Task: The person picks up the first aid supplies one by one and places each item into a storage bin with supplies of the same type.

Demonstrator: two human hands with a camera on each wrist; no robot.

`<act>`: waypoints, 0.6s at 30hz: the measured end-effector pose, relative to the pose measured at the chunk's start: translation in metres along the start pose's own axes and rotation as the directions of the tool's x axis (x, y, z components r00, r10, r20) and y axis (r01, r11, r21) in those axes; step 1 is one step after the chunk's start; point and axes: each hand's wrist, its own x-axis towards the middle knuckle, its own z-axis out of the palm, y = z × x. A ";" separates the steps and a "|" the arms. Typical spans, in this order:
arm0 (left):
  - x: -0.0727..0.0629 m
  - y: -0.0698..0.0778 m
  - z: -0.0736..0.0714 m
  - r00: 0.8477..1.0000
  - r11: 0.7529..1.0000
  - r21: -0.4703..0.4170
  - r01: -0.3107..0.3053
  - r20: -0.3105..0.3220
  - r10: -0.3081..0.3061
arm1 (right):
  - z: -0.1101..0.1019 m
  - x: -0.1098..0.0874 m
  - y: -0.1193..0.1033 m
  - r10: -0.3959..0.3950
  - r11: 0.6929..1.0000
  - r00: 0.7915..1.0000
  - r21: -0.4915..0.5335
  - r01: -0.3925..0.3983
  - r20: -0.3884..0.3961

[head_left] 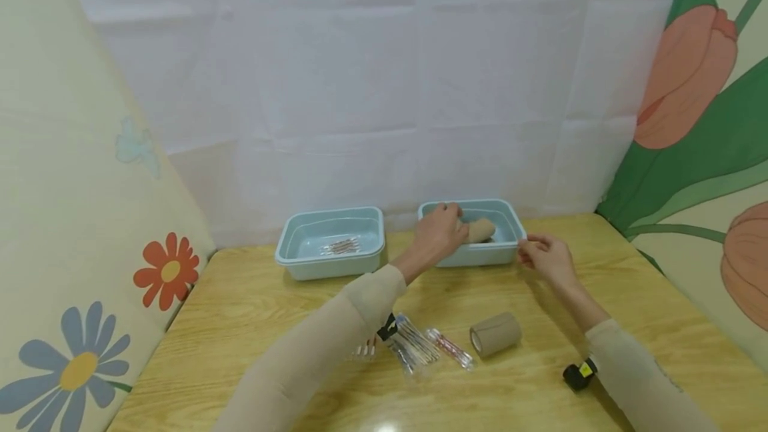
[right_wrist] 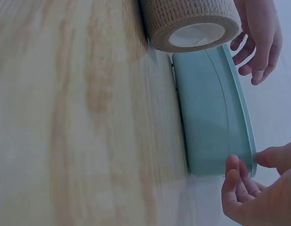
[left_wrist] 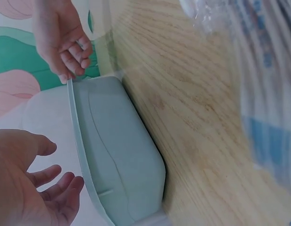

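Observation:
My left hand (head_left: 441, 232) is over the right-hand light-blue plastic bin (head_left: 474, 257), beside a tan bandage roll (head_left: 482, 230) lying inside it. In the left wrist view that hand's fingers (left_wrist: 65, 188) are loosely bent with nothing between them. At the bin's right front corner, my right hand (head_left: 549, 257) pinches the rim; the right wrist view has its thumb on the rim and fingertips (right_wrist: 233, 165) against the outer wall. Another tan bandage roll (head_left: 497, 334) lies on its side on the table, seen close up in the right wrist view.
Left of it stands a second light-blue bin (head_left: 336, 267) with a packet of cotton swabs (head_left: 342, 245) inside. Bagged swabs (head_left: 417, 342), a red-tinted packet (head_left: 450, 349) and a partly hidden packet (head_left: 364, 350) lie on the wooden table. A white cloth (head_left: 336, 85) hangs behind.

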 end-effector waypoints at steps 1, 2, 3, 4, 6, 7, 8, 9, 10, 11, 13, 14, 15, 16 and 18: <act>-0.002 -0.001 0.000 1.000 1.000 -0.007 -0.010 -0.012 0.010 | 0.000 0.000 0.000 0.000 1.000 1.000 -0.001 0.000 0.001; -0.004 -0.001 -0.001 0.999 1.000 -0.014 -0.024 -0.024 0.023 | 0.000 0.001 0.000 0.001 1.000 1.000 0.003 -0.001 0.002; -0.006 -0.001 -0.001 0.999 0.999 -0.023 -0.036 -0.036 0.036 | 0.000 0.001 0.001 0.001 1.000 1.000 0.005 -0.001 0.004; -0.008 0.000 -0.002 0.998 0.998 -0.030 -0.049 -0.048 0.047 | 0.000 0.001 0.001 0.001 1.000 1.000 0.007 -0.001 0.006; -0.013 0.002 -0.004 0.996 0.997 -0.040 -0.070 -0.066 0.068 | 0.000 0.002 0.002 0.001 1.000 1.000 0.013 -0.001 0.010; -0.015 0.003 -0.006 0.994 0.996 -0.043 -0.080 -0.073 0.077 | -0.001 0.003 0.003 0.003 1.000 1.000 0.019 -0.004 0.014; -0.018 0.005 -0.008 0.994 0.995 -0.052 -0.088 -0.074 0.084 | -0.001 0.003 0.003 0.002 1.000 1.000 0.022 -0.002 0.017; -0.021 0.007 -0.010 0.994 0.994 -0.062 -0.092 -0.072 0.087 | -0.001 0.003 0.003 0.001 1.000 1.000 0.021 -0.001 0.020; -0.024 0.009 -0.012 0.993 0.993 -0.067 -0.099 -0.070 0.094 | -0.001 0.003 0.003 0.001 1.000 1.000 0.018 -0.001 0.020; -0.027 0.010 -0.014 0.993 0.992 -0.071 -0.107 -0.066 0.103 | -0.002 0.003 0.003 0.000 1.000 1.000 0.014 0.000 0.018; -0.033 0.014 -0.017 0.991 0.989 -0.079 -0.125 -0.065 0.120 | -0.002 0.002 0.003 -0.003 1.000 1.000 0.004 0.003 0.015; -0.036 0.015 -0.018 0.990 0.988 -0.083 -0.132 -0.064 0.127 | -0.002 0.002 0.002 -0.008 1.000 1.000 -0.004 0.008 0.014; -0.038 0.016 -0.019 0.988 0.986 -0.082 -0.143 -0.065 0.138 | -0.001 0.001 0.002 -0.008 1.000 1.000 -0.010 0.008 0.012; -0.041 0.017 -0.020 0.986 0.985 -0.078 -0.154 -0.069 0.149 | -0.001 0.001 0.002 -0.008 1.000 1.000 -0.014 0.009 0.012; -0.048 0.019 -0.021 0.985 0.983 -0.082 -0.163 -0.074 0.157 | 0.000 0.000 0.002 -0.008 1.000 1.000 -0.017 0.008 0.015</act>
